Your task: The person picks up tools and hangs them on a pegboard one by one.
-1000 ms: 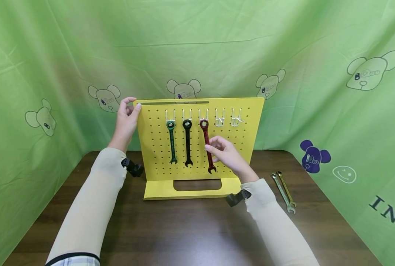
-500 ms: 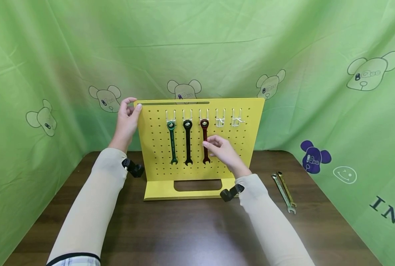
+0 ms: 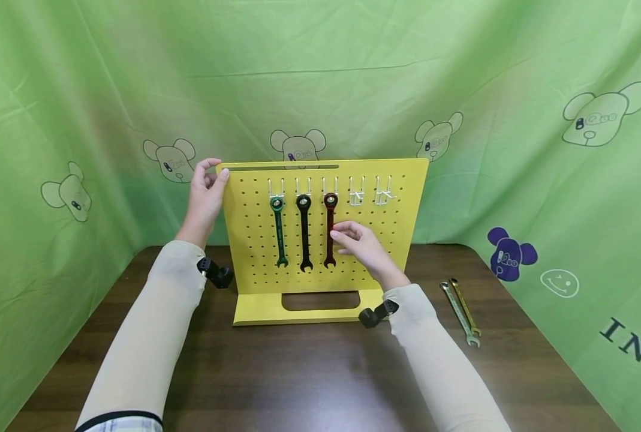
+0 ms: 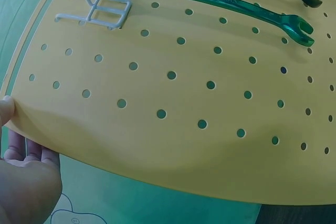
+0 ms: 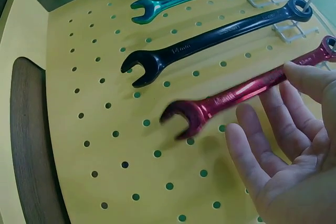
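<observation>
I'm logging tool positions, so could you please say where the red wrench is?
In the head view, the red wrench hangs near the middle of the yellow pegboard, between the black wrench on its left and the right hand.

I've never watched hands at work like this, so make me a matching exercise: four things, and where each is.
1. Green wrench
2. Red wrench
3. Gold wrench
4. Left hand

A. Lying on the table
B. At a top corner of the pegboard
C. Leftmost hanging wrench
D. Touched by the right hand

Pairs: 1-C, 2-D, 3-A, 4-B
</observation>
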{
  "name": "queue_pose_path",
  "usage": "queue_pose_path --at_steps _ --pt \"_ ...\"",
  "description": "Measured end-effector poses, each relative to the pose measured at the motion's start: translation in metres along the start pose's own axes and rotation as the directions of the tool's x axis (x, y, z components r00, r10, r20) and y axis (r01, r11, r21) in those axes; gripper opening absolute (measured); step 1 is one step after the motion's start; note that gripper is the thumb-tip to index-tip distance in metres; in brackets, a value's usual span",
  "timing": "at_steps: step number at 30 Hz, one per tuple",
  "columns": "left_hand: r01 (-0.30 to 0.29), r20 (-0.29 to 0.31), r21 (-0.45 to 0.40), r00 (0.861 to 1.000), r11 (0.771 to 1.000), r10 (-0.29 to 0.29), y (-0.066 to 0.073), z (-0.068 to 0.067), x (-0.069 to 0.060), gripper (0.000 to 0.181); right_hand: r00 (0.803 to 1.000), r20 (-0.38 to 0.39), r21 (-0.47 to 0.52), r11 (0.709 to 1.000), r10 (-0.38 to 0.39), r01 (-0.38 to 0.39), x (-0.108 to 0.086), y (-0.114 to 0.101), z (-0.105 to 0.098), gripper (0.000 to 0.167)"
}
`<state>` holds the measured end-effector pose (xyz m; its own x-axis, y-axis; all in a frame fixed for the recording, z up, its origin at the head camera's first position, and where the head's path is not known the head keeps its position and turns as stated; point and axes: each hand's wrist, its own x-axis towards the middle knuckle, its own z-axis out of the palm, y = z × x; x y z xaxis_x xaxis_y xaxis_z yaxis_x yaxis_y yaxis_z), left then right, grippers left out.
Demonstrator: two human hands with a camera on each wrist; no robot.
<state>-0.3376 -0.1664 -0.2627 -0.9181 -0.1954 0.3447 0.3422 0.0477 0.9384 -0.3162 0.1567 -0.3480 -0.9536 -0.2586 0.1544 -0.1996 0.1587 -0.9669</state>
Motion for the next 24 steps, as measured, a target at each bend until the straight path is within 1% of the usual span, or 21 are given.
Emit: queue_pose_path --at_steps 7,14,20,24 --pt "0.007 -0.002 0.003 1.000 1.000 -0.007 0.002 0.000 -0.001 0.033 1.000 0.025 -0.003 1.000 -0.010 0.010 -0.008 0.002 -0.007 0.043" --pt "0.004 0.004 0.014 1.000 1.000 -0.004 0.003 0.001 -0.002 0.030 0.998 0.065 -0.106 0.994 0.003 0.004 -0.021 0.001 -0.016 0.040" --pt "0.002 0.000 0.012 1.000 1.000 -0.002 0.003 0.001 -0.002 0.031 0.994 0.105 -0.167 0.986 -0.002 0.020 -0.031 0.004 -0.027 0.042" --pt "-0.001 -0.003 0.017 1.000 1.000 0.001 0.003 0.000 -0.002 0.027 0.992 0.123 -0.194 0.981 0.005 0.019 -0.038 0.006 -0.035 0.043"
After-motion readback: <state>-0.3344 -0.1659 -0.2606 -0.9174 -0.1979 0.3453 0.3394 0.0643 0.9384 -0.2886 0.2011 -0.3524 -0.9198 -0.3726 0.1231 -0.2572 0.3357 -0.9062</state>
